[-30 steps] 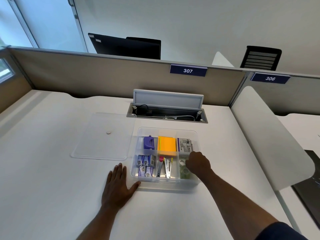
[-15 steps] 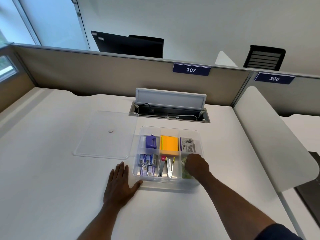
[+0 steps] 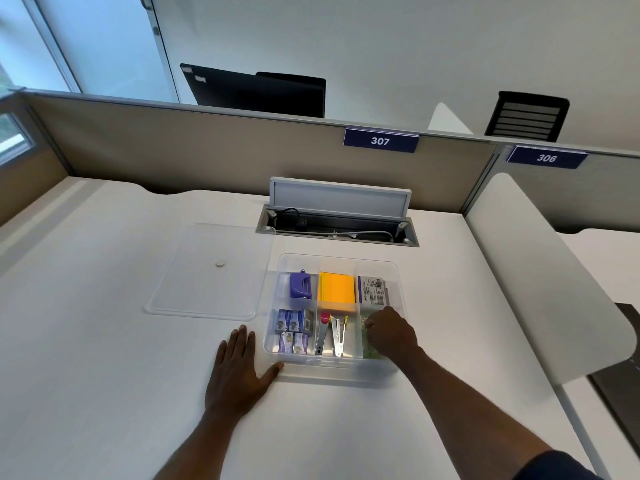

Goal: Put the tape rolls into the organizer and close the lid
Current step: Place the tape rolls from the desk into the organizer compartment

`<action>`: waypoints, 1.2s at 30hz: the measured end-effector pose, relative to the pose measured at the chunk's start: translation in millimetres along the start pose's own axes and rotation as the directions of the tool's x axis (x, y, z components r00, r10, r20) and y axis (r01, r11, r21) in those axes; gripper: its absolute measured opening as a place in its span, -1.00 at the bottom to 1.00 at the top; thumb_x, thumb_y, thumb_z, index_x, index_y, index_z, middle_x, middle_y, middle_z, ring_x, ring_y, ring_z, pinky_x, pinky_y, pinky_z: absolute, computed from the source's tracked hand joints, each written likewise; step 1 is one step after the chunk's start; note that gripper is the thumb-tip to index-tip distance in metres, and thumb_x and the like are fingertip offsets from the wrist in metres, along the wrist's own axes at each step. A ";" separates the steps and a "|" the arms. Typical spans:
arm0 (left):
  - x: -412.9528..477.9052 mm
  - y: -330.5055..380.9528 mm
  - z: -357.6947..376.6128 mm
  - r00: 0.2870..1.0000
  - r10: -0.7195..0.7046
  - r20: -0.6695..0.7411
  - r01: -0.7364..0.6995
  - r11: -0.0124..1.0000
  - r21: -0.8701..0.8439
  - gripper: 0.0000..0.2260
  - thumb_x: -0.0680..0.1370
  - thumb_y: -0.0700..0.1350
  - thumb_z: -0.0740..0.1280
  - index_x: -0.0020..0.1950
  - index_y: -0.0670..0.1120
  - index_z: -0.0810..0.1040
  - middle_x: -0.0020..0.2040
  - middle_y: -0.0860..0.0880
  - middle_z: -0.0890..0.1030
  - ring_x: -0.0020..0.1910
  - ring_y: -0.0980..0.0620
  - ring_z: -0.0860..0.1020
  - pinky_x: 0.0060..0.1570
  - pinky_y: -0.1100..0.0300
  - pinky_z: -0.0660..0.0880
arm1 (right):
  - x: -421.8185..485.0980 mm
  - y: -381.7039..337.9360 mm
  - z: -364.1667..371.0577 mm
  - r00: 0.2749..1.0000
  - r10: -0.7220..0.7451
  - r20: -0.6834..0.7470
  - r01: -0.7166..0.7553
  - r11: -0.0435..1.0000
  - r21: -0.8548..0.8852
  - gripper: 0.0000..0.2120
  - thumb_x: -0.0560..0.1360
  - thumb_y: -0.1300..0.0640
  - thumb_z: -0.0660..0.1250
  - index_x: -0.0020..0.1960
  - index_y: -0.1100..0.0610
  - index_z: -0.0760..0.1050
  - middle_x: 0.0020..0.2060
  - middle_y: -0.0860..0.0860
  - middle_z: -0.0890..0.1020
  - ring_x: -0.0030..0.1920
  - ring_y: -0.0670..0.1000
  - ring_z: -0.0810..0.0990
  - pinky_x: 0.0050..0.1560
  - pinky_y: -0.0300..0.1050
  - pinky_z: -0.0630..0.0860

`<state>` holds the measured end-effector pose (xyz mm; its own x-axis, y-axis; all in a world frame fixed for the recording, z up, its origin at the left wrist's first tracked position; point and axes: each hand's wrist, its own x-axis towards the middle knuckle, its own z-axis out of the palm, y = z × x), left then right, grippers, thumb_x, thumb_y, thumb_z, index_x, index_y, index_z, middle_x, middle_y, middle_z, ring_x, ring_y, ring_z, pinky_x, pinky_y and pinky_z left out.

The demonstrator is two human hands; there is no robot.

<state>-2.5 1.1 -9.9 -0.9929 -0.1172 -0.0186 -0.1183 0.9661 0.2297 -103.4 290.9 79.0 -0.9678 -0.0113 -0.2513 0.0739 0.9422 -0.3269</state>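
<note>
Clear plastic, the divided organizer box (image 3: 398, 271) sits on the white desk (image 3: 104, 375), its flat transparent lid (image 3: 207, 271) lying just left of it. The right hand (image 3: 393, 332) reaches into the near right compartment, fingers curled over greenish tape rolls (image 3: 370, 349); whether it grips them is unclear. The left hand (image 3: 240, 370) lies open, flat, thumb touching the box's near left corner.

One head view looks forward and down from above the desk (image 3: 104, 341), close over the organizer (image 3: 273, 351), partition (image 3: 207, 147) beyond.
</note>
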 end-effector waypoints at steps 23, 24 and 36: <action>-0.6 2.1 -4.8 1.000 0.008 0.002 -0.008 1.000 -0.009 -0.11 0.41 0.47 -0.09 0.50 -0.15 0.16 0.55 -0.15 0.14 0.54 -0.08 0.06 0.51 0.00 -0.01 | -6.9 4.7 -2.4 0.993 0.107 -0.047 -0.102 0.991 0.087 -0.47 0.39 -0.17 0.39 0.14 0.23 0.48 0.06 0.16 0.64 0.02 0.16 0.64 0.01 -0.03 0.59; -0.8 2.3 -5.1 1.000 0.008 0.003 -0.008 1.000 -0.009 -0.11 0.41 0.47 -0.10 0.50 -0.15 0.15 0.55 -0.15 0.14 0.54 -0.08 0.06 0.51 0.00 -0.02 | -8.8 5.2 -0.5 0.993 0.113 -0.042 -0.109 0.990 0.084 -0.45 0.37 -0.18 0.40 0.15 0.22 0.46 0.06 0.16 0.63 0.03 0.16 0.64 0.02 -0.02 0.58; -2.5 3.1 -6.9 1.000 0.018 -0.011 -0.019 0.999 -0.030 -0.09 0.41 0.48 -0.11 0.49 -0.18 0.18 0.54 -0.17 0.15 0.54 -0.09 0.08 0.51 -0.02 0.01 | -10.6 4.6 3.0 0.997 0.075 0.019 -0.075 0.996 0.055 -0.66 0.43 0.20 0.34 0.16 0.32 0.43 0.13 0.25 0.60 0.10 0.22 0.61 0.07 -0.04 0.56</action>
<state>-0.4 2.9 -2.4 -0.9948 -0.1019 -0.0038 -0.0994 0.9608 0.2587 -92.1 294.4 77.4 -0.9549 0.0525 -0.2924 0.1599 0.9203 -0.3570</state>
